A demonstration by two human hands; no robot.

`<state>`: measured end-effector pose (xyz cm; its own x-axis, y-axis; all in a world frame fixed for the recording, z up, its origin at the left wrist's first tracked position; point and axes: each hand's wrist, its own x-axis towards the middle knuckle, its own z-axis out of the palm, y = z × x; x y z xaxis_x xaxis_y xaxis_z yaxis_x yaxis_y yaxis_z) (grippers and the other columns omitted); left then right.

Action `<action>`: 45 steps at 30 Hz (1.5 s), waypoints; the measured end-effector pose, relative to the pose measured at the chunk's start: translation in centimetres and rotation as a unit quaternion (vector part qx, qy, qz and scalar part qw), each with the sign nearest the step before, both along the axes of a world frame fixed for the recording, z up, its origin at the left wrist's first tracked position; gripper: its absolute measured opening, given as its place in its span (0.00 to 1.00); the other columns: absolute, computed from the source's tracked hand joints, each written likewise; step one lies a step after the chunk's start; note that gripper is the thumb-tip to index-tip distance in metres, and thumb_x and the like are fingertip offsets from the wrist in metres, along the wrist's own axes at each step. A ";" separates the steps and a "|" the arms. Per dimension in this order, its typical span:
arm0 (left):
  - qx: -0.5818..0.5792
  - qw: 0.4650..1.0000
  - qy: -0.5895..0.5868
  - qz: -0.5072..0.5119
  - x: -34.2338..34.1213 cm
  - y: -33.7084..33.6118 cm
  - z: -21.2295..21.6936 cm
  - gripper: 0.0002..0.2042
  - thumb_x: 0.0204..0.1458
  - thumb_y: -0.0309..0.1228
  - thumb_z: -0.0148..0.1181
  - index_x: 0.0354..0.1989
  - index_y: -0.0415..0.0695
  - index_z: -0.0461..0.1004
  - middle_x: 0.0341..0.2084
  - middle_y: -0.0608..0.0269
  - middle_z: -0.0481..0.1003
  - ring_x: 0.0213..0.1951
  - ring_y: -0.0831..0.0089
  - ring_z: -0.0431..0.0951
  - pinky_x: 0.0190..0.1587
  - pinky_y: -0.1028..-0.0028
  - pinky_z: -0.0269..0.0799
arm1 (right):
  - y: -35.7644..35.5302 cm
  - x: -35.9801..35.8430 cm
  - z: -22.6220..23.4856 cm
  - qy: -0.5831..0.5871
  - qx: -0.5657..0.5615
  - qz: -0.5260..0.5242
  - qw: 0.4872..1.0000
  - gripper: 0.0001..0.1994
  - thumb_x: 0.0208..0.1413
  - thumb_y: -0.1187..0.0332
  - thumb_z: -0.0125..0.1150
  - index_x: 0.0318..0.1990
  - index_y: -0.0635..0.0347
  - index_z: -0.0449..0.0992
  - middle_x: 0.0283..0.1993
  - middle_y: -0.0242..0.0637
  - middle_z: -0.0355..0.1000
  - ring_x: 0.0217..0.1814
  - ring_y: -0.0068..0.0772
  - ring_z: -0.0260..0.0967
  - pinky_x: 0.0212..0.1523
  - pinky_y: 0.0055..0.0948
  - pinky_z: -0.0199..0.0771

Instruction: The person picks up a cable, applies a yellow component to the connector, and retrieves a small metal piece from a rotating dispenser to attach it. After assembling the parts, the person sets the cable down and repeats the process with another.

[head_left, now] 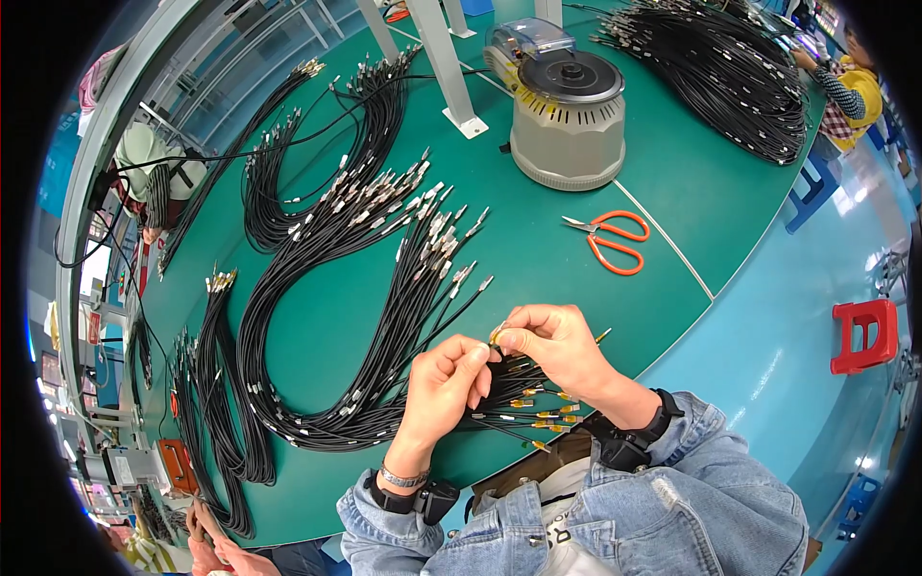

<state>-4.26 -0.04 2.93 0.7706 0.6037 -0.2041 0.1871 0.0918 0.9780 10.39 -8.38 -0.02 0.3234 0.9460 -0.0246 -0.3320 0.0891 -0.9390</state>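
Note:
My left hand and my right hand meet over the near edge of the green table. Both are closed in a pinch at one end of a black cable, where a small yellow piece shows between the fingertips. The fingers hide most of that end. Below the hands lie more black cables, several of their ends wrapped in yellow. The same bundle curves left and back round, its other ends carrying white tags. Orange-handled scissors rest open beyond my right hand.
A grey round machine with a dark top stands at the back. Further cable bundles lie at the far right, far left and near left. A metal post rises from the table. Other people work at both sides; a red stool stands right.

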 end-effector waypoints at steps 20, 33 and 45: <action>-0.134 0.989 -0.038 -0.057 -0.3 1.0 -0.1 0.15 0.59 0.37 0.47 0.27 0.38 0.70 0.09 0.69 0.65 0.11 0.84 0.57 0.15 0.84 0.50 | 0.2 -0.1 -0.3 -0.006 0.038 0.046 0.998 0.06 0.55 0.73 0.55 0.38 0.67 0.70 0.35 0.31 0.67 0.37 0.20 0.65 0.42 0.22 0.67; 0.588 0.747 -0.294 0.102 -6.3 -4.6 8.0 0.04 0.44 0.23 0.51 0.30 0.39 0.68 0.25 0.57 0.69 0.28 0.66 0.68 0.27 0.69 0.63 | -1.7 1.8 0.9 -0.248 0.081 0.114 0.959 0.06 0.52 0.73 0.55 0.37 0.65 0.68 0.35 0.34 0.66 0.38 0.25 0.64 0.43 0.25 0.65; 0.511 0.505 -0.682 0.135 -3.9 -9.0 11.2 0.18 0.53 0.32 0.51 0.54 0.45 0.64 0.56 0.69 0.60 0.56 0.72 0.58 0.47 0.70 0.61 | -2.4 5.4 3.8 -0.254 0.097 -0.065 0.960 0.09 0.52 0.73 0.54 0.41 0.65 0.69 0.39 0.34 0.68 0.42 0.25 0.65 0.47 0.24 0.63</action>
<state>-8.16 -9.01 14.11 -0.3663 -0.0243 0.9302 -0.6092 -0.7493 -0.2595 15.82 -10.80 3.81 0.3633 0.8675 0.3399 0.1894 0.2884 -0.9386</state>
